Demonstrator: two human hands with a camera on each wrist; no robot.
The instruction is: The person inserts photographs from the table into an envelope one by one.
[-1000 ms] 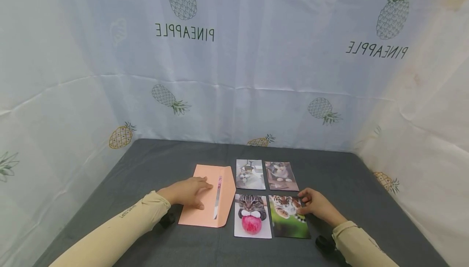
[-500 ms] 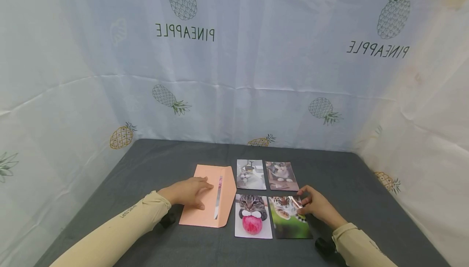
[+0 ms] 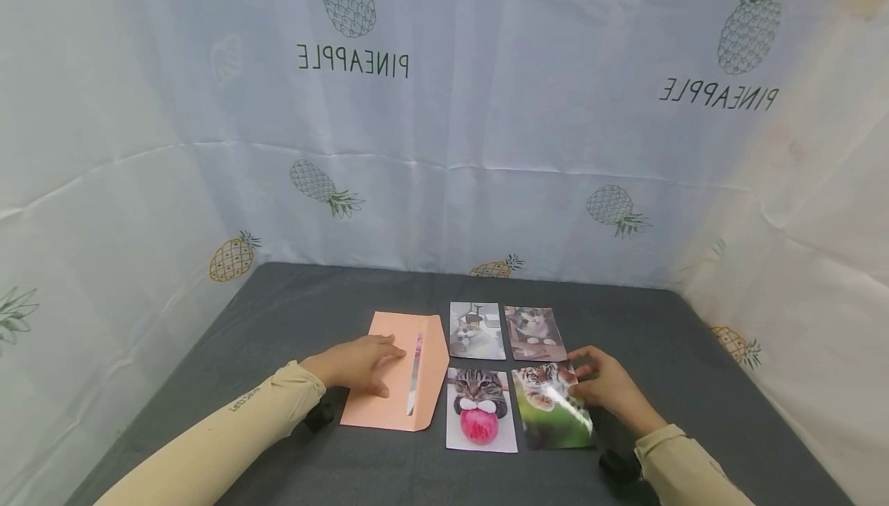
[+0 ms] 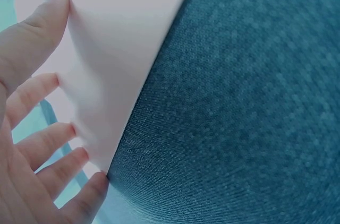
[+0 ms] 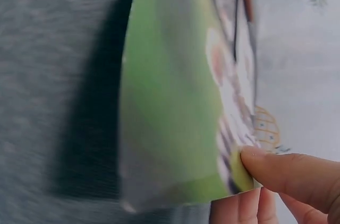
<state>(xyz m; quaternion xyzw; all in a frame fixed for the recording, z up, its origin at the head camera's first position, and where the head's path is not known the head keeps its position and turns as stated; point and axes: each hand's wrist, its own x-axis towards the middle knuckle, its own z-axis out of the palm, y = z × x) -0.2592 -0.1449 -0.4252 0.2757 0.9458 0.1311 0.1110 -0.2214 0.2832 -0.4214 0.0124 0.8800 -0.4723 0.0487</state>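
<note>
A peach envelope (image 3: pixel 378 407) lies on the table with its flap spread to the right. My left hand (image 3: pixel 356 366) rests on it, fingers spread and relaxed; the left wrist view shows the fingertips touching the pale paper (image 4: pixel 122 27). A narrow strip of a picture (image 3: pixel 414 375) shows beside the flap. My right hand (image 3: pixel 606 384) pinches the right edge of a tiger photo (image 3: pixel 556 417) between thumb and fingers. In the right wrist view that photo (image 5: pixel 164 102) is raised off the cloth, casting a dark shadow.
Left of the tiger photo lies a photo of a cat with a pink ball (image 3: pixel 479 421). Behind are a white cat photo (image 3: pixel 477 332) and a brownish cat photo (image 3: pixel 535 332). A grey cloth (image 3: pixel 312 294) covers the table, and a pineapple-print curtain (image 3: pixel 444 120) encloses it.
The right hand has lifted the tiger photo slightly, so it tilts and catches a bright glare. The left hand and envelope stay put.
</note>
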